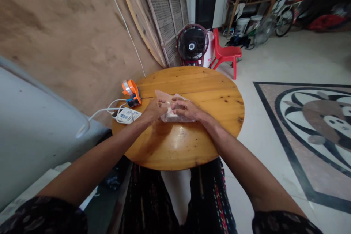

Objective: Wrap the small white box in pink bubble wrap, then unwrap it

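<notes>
A crumpled sheet or bag of clear plastic wrap (pixel 181 118) lies on the round wooden table (pixel 178 146), with a small white item (pixel 172 112) showing inside or under it. My left hand (pixel 155 109) is at the wrap's left side, its fingers bent and closed on the plastic. From the right, my right hand (pixel 185 109) reaches over the wrap, fingers curled onto it beside the white item. The fingertips of both hands nearly meet above the wrap and partly cover it.
An orange and blue tape dispenser (pixel 133 93) stands at the table's left edge. Near it are a white labelled power strip (pixel 128 115) and looping white cables. Beyond the table are a fan (pixel 192 44) and a red chair (pixel 226 53). A brown wall rises on the left.
</notes>
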### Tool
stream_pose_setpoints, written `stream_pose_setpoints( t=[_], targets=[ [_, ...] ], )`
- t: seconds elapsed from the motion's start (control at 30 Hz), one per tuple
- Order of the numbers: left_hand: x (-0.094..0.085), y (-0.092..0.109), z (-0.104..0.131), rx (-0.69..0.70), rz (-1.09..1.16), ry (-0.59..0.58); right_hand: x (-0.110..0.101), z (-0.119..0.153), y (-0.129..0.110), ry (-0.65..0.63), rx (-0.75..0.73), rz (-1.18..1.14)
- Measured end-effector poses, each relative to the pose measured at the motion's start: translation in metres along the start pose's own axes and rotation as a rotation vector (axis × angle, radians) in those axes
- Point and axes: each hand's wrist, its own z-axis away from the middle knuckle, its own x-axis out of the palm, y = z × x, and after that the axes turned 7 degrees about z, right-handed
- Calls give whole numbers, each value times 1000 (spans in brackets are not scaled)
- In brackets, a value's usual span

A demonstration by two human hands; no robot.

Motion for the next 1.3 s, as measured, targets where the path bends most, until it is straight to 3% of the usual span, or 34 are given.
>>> stream_pose_setpoints(
  t=[0.2, 0.47, 0.67, 0.93, 1.1, 1.3],
  targets=[
    [0, 1, 7, 141, 55, -50, 0, 0, 1, 24, -12, -6],
    [-10, 1, 33, 191, 193, -161, -2, 2, -4, -15, 28, -22],
    [-5, -15, 34, 292, -29, -65, -2, 1, -4, 5, 20, -1],
    [8, -16, 21, 389, -45, -28, 0, 0, 3, -9, -14, -15],
    [11, -8, 26, 354, -42, -3, 2, -3, 6, -15, -73, -4],
    [-7, -9, 29, 184, 221, -34, 1, -1, -2, -18, 0, -40]
  ],
)
